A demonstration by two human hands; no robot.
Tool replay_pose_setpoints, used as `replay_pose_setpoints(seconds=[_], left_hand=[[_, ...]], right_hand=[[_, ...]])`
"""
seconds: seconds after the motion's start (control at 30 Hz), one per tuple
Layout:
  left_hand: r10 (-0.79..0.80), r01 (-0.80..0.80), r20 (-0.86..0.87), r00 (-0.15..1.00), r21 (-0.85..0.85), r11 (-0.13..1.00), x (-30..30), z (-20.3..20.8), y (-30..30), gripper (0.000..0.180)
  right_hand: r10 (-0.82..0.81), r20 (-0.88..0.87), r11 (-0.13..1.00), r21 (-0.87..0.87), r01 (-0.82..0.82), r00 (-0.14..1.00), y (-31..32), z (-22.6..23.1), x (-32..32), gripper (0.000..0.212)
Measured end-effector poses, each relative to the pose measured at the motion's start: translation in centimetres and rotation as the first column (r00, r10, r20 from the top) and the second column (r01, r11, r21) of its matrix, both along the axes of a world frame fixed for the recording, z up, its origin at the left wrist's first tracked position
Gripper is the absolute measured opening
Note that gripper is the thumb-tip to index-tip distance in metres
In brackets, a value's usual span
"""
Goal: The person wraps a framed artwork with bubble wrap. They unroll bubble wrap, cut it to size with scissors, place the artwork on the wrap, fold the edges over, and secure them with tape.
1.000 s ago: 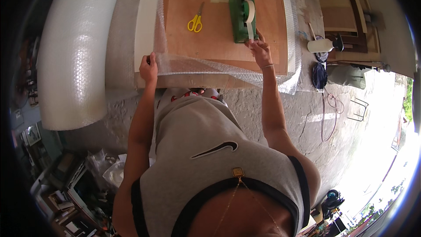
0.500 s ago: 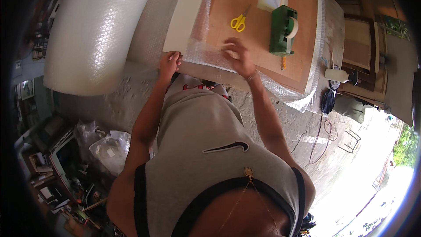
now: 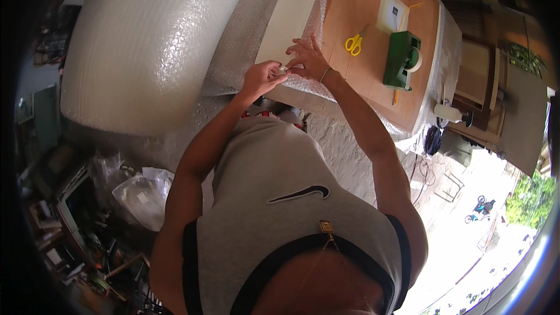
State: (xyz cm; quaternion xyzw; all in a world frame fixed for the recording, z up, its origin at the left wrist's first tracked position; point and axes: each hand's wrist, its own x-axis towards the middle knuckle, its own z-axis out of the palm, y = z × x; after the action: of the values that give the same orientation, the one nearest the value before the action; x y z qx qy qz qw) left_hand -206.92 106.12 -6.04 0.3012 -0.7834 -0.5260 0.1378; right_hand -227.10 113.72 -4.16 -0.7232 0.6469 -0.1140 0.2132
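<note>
My left hand [image 3: 262, 80] is closed, fingertips pinched on a small whitish piece [image 3: 283, 70] that looks like tape or film; its kind is hard to make out. My right hand [image 3: 311, 61] meets it there, thumb and forefinger pinching at the same piece while the other fingers spread. Both are over the near left corner of a flat brown panel [image 3: 364, 90] lying on bubble wrap [image 3: 303, 84], whose edge is folded over the panel's rim. On the panel are yellow-handled scissors [image 3: 353, 45], a green tape dispenser [image 3: 399, 61] with a pale roll, and a white label [image 3: 393, 11].
A big roll of bubble wrap [image 3: 146, 46] stands to the left of the table. Crumpled clear plastic [image 3: 143, 195] lies on the floor at left. A white bottle [image 3: 448, 112] and leaning wooden frames [image 3: 472, 76] are at the right. A pencil-like orange stick [image 3: 396, 97] rests by the dispenser.
My hands have come together at the panel's corner; earlier they were apart, the right one blurred over the panel. The view has shifted, so table and roll appear farther right.
</note>
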Motion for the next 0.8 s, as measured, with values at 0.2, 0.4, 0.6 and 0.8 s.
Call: replay_pose_setpoints(seconds=[0.2,0.4,0.6,0.8], left_hand=[[0.014,-0.013,0.004,1.0,-0.219,0.976,-1.2,-1.7,-0.7,0.019],[-0.097,0.005,0.315,0.944,0.282,0.959,-3.2,-1.7,-0.5,0.034],[-0.143,0.133,0.511,0.848,0.056,0.989,-3.4,-1.5,-1.7,0.042],[0.222,-0.231,-0.067,0.973,-0.343,0.91,-4.6,0.8,3.7,0.029]], right_hand=[[-0.043,-0.125,0.995,0.087,0.054,0.991,-0.4,0.9,0.9,0.026],[-0.209,-0.271,0.978,-0.048,0.204,0.94,0.3,-0.6,1.6,0.079],[-0.463,-0.088,0.824,-0.409,0.392,0.882,2.9,1.0,4.4,0.063],[-0.811,0.343,0.279,-0.484,0.829,0.473,21.8,0.6,-5.3,0.039]])
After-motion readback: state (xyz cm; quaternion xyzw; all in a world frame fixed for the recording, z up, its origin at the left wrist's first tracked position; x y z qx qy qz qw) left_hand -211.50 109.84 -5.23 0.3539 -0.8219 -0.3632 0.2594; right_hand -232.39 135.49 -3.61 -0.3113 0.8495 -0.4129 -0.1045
